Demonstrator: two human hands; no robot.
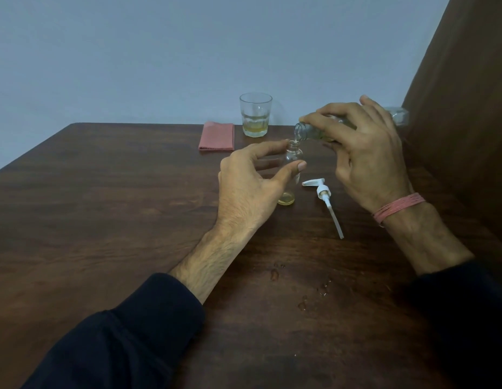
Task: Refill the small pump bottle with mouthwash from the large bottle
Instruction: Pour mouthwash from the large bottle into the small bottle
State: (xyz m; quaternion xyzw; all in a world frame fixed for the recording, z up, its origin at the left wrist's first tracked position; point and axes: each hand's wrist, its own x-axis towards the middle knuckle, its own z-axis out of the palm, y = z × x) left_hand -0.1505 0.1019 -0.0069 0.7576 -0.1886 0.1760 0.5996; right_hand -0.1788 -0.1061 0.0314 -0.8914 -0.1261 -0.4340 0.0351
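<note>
Mouthwash, pale yellow, is seen as a shallow layer at the bottom of the small pump bottle [292,161], which stands upright on the wooden table [103,206] and is pinched between thumb and fingers of the left hand [249,181], its middle partly hidden by that hand. Just above its open neck the large bottle [308,130] is held tilted by the right hand [365,153], whose fingers cover most of its body. Just right of the small bottle the white pump head [324,192] is laid flat; behind it a glass [255,115] and a folded pink cloth [217,136] are set.
</note>
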